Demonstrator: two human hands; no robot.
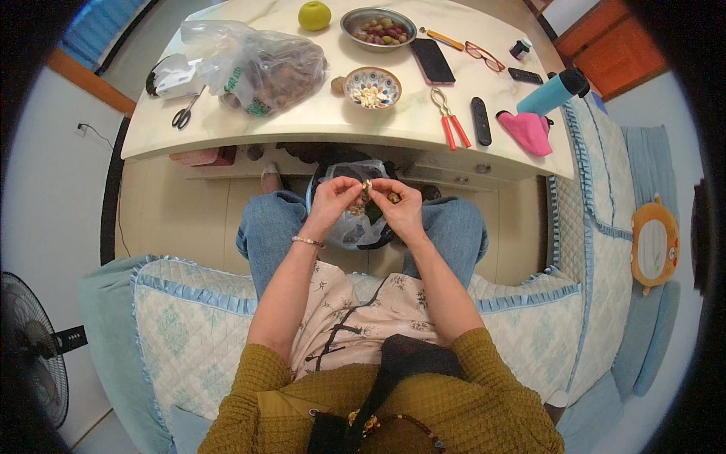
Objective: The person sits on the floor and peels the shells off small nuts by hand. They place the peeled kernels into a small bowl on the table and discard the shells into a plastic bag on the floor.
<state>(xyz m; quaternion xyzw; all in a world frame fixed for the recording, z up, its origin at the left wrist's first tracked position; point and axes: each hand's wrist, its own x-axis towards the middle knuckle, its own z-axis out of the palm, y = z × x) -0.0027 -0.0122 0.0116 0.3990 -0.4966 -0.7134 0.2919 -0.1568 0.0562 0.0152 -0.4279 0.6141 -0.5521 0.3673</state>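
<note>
Over a bin lined with a clear plastic bag (354,235), my left hand (334,201) and my right hand (400,207) meet, their fingertips pinching a small walnut piece (367,185). More brownish pieces lie within the curled fingers of my right hand. Beyond them on the table, a patterned bowl (372,88) contains pale peeled nut pieces, with a whole walnut (338,85) beside it. A nutcracker with red handles (450,119) lies to the right. At the left is a plastic bag of brown nuts (272,74).
The marble-look table (261,133) also holds a metal bowl of grapes (379,29), a green apple (314,16), scissors (182,116), tissues (178,82), a phone (433,61), glasses (485,56), a remote (481,121), a pink cloth (527,133) and a blue bottle (547,95). Its edge overhangs the bin.
</note>
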